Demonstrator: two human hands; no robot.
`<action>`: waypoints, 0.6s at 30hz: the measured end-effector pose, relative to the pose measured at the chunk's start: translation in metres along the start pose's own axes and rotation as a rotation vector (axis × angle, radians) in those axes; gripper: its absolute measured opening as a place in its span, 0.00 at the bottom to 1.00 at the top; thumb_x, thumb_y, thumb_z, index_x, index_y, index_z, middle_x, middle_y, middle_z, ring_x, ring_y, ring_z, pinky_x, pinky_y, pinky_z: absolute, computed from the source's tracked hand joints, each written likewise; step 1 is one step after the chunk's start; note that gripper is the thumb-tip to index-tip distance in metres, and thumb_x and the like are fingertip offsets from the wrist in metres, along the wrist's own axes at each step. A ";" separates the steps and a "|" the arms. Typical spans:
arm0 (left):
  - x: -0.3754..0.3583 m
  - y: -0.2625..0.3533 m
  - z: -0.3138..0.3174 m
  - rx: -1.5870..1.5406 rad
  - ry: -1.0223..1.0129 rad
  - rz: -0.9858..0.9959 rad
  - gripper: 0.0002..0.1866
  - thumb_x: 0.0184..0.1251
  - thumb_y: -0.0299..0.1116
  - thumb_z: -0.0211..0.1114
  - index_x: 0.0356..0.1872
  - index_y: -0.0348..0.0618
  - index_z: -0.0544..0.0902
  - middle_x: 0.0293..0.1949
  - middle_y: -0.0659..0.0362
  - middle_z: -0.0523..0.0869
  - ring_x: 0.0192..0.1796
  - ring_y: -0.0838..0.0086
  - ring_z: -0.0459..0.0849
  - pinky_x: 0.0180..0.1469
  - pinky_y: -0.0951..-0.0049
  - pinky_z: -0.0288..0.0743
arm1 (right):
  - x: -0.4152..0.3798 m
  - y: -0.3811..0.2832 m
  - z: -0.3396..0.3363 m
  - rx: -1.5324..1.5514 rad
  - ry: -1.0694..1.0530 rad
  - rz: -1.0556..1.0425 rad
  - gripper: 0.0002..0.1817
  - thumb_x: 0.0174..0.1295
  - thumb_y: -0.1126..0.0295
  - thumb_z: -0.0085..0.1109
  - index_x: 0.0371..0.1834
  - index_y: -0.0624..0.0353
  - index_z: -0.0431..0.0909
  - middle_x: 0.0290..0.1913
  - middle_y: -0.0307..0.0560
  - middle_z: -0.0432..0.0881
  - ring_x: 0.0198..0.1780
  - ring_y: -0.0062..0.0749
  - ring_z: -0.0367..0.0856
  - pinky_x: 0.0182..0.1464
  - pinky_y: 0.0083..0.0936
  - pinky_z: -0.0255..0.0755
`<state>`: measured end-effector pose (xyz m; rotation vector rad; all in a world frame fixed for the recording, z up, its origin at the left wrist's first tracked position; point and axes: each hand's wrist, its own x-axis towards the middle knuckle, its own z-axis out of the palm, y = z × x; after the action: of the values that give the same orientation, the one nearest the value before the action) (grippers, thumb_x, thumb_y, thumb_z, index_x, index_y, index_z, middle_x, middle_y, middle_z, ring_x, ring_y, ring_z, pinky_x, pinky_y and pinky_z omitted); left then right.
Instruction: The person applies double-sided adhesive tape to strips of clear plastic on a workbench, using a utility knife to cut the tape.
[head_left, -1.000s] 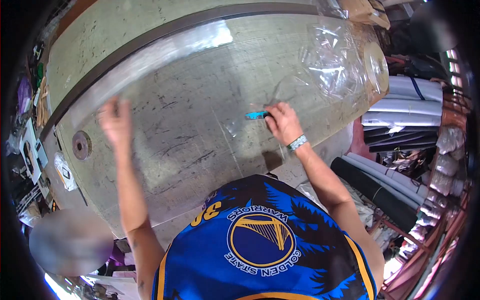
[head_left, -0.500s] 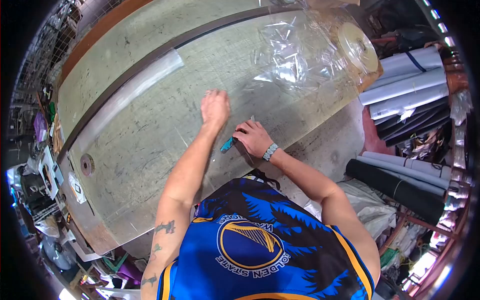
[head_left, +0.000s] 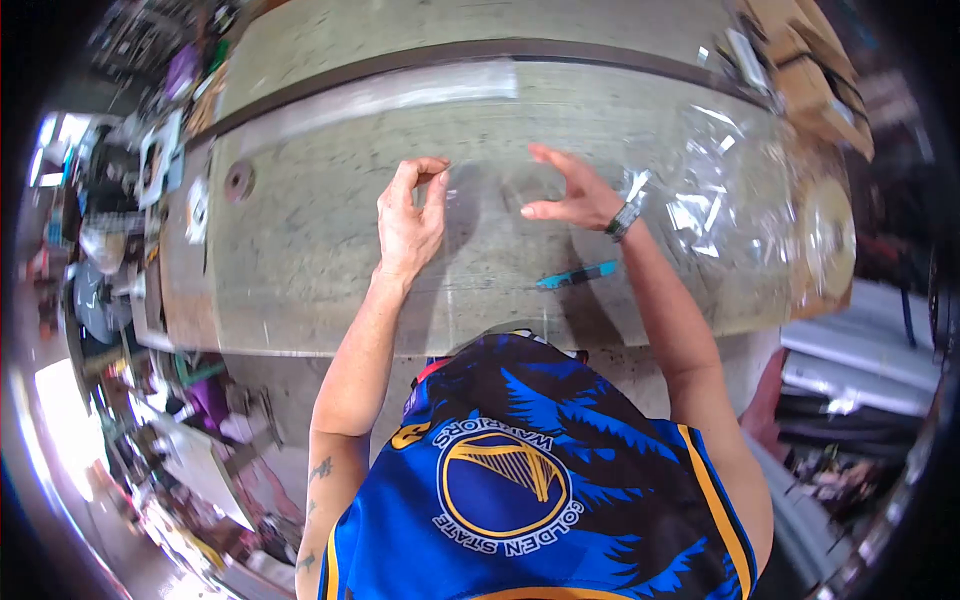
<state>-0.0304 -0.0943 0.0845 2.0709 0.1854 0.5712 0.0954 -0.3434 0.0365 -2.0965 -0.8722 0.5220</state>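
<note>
My left hand (head_left: 411, 215) is raised above the worktable, thumb and forefinger drawn together in a pinch. Faint clear glints show beside those fingertips, but what they hold is too transparent to make out. Across from it, my right hand (head_left: 580, 195) has its thumb and fingers spread, with nothing visible in it. A teal utility knife (head_left: 577, 275) lies on the table below my right hand, apart from it.
The scuffed worktable (head_left: 310, 270) carries a long dark bar (head_left: 420, 62) and a whitish translucent strip (head_left: 400, 95). Crumpled clear plastic (head_left: 705, 195) and a large roll (head_left: 828, 235) are at right. A small tape roll (head_left: 239, 181) sits left, cardboard (head_left: 805, 85) back right.
My right hand has let go of the utility knife, moved forward and opened. My left hand now shows a pinch. The view has turned, so the table lies more level across it.
</note>
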 end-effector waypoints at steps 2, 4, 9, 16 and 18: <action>-0.008 -0.001 -0.024 -0.088 0.067 -0.059 0.07 0.71 0.24 0.67 0.47 0.39 0.81 0.42 0.57 0.89 0.44 0.70 0.88 0.52 0.68 0.80 | 0.017 -0.018 0.008 0.370 -0.265 0.043 0.35 0.64 0.55 0.75 0.69 0.61 0.73 0.59 0.49 0.82 0.62 0.30 0.78 0.63 0.33 0.74; -0.020 -0.007 -0.050 -0.102 0.074 -0.147 0.12 0.68 0.25 0.71 0.50 0.41 0.82 0.42 0.61 0.87 0.42 0.75 0.84 0.50 0.72 0.79 | 0.032 -0.024 0.016 0.625 -0.510 0.039 0.29 0.65 0.56 0.74 0.62 0.63 0.78 0.51 0.45 0.86 0.53 0.26 0.83 0.56 0.26 0.77; -0.057 -0.026 -0.122 -0.470 -0.490 -0.496 0.37 0.49 0.33 0.86 0.63 0.44 0.81 0.43 0.66 0.83 0.38 0.82 0.77 0.44 0.80 0.71 | 0.032 -0.068 0.017 0.648 -0.668 0.070 0.10 0.70 0.69 0.69 0.47 0.63 0.83 0.36 0.38 0.86 0.37 0.21 0.85 0.45 0.23 0.80; -0.083 -0.084 -0.166 -0.777 -0.936 -0.740 0.28 0.54 0.43 0.85 0.53 0.38 0.87 0.31 0.68 0.81 0.28 0.86 0.72 0.27 0.81 0.62 | 0.037 -0.103 0.009 0.654 -0.689 0.221 0.08 0.70 0.72 0.67 0.47 0.64 0.83 0.36 0.41 0.88 0.36 0.21 0.86 0.41 0.21 0.81; -0.081 -0.094 -0.187 -0.622 -0.974 -0.754 0.23 0.57 0.43 0.83 0.46 0.38 0.89 0.27 0.69 0.80 0.25 0.87 0.70 0.24 0.81 0.59 | 0.044 -0.105 0.017 0.663 -0.718 0.274 0.09 0.68 0.74 0.69 0.47 0.64 0.83 0.36 0.41 0.89 0.35 0.20 0.86 0.40 0.21 0.81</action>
<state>-0.1805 0.0712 0.0631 1.3150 0.1616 -0.7573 0.0723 -0.2554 0.1070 -1.4053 -0.6451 1.5372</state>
